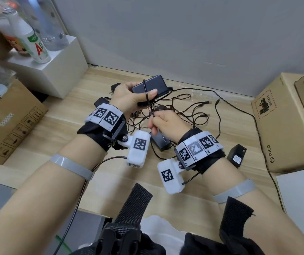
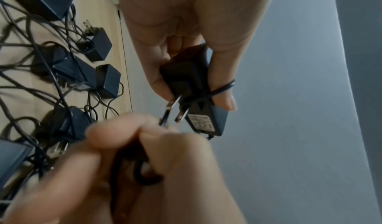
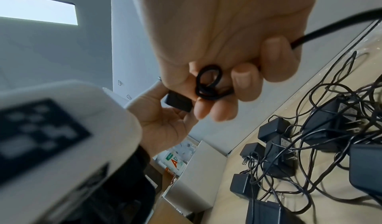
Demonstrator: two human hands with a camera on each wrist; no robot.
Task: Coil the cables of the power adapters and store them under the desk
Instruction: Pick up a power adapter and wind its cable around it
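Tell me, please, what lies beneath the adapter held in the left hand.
Beneath the adapter lies a tangle of cables and more adapters on the wooden surface. The left hand and right hand cover the middle of the pile.

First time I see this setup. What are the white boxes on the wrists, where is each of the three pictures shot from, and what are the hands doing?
No robot: a person works with bare hands and wears three cameras. The large picture comes from the head, looking down. The other two look along each hand from the wrists, probably from the white patterned boxes strapped there. The left hand grips a black power adapter, with a turn of its cable round it and one finger. The right hand pinches that cable, small loops of it gathered in its fingers. More adapters lie in a tangle on the wooden surface, between cardboard boxes.
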